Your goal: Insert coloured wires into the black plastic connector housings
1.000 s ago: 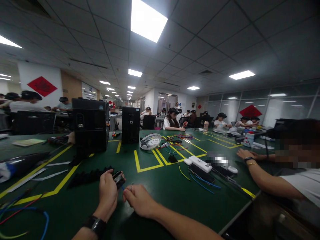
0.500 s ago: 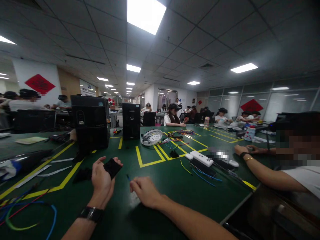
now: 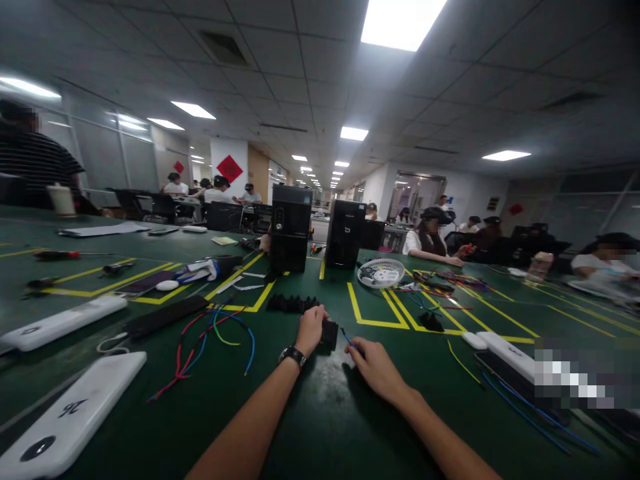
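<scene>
My left hand (image 3: 311, 329), with a dark watch on its wrist, is closed around a small black block (image 3: 329, 335) held just above the green table (image 3: 330, 413). To its right, my right hand (image 3: 376, 365) pinches a short blue wire (image 3: 349, 338) with a dark tip. That tip points up toward the block, with a small gap between them. Several similar black blocks (image 3: 293, 304) stand in a row just beyond my left hand. What kind of block it is I cannot make out.
Loose red, blue and green wires (image 3: 205, 340) lie on the left, near white devices (image 3: 75, 413). Blue wires (image 3: 530, 407) lie at right. Two black computer towers (image 3: 290, 230) and a white basket (image 3: 381, 273) stand farther back. A co-worker (image 3: 430, 243) sits across the table.
The view has swung left, bringing more of the table's left side into sight. My left hand has turned the black block over, and both hands are closer together. The wire remains in my right hand.
</scene>
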Demonstrator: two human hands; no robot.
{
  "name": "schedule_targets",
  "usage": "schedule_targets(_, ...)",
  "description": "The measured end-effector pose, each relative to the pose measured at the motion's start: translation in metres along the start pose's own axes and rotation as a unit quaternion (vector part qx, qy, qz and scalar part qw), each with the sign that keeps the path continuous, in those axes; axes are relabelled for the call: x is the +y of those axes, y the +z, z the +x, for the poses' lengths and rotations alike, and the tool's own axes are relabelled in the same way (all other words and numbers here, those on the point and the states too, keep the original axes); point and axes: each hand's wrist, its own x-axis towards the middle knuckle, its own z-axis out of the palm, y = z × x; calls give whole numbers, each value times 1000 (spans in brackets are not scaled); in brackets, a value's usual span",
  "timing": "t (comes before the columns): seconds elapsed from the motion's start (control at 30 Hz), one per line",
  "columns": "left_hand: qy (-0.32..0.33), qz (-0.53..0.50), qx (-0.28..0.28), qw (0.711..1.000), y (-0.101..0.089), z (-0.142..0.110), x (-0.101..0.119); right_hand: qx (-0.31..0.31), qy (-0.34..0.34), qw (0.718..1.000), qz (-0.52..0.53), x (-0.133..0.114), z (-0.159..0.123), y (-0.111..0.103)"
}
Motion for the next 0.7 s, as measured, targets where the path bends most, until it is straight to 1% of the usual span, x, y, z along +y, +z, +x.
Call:
schedule_targets(0.1,20,20,-28,999,-4,-1,1,-8,9,1000,-20,-2,1,-2)
schedule_targets(0.2,56,46,-86,994,-5,-9,3,5,22,998,-52,0,1,-7)
schedule_targets(0.27,90,104,-135,981,-7,-13,5,17,34,997,-73,4,2,-10)
schedule_targets(0.33,122,196,-196,953,-10,-13,7,24,39,996,-83,9,3,-12)
schedule_targets(0.4,144,276,-261,914,-14,-8,12,22,43,995,-86,13,4,-12)
schedule_targets(0.47,159,312,-307,885,-17,1,17,13,47,995,-90,16,5,-11)
schedule_targets(0.5,170,324,-322,873,-18,7,20,9,50,995,-91,17,5,-10)
schedule_targets(0.57,200,352,-329,853,-15,18,24,5,53,994,-93,18,5,-10)
schedule_targets(0.6,222,369,-318,845,-12,24,25,5,53,994,-94,19,5,-10)
schedule_targets(0.7,292,421,-246,823,4,39,22,13,44,993,-106,21,5,-10)
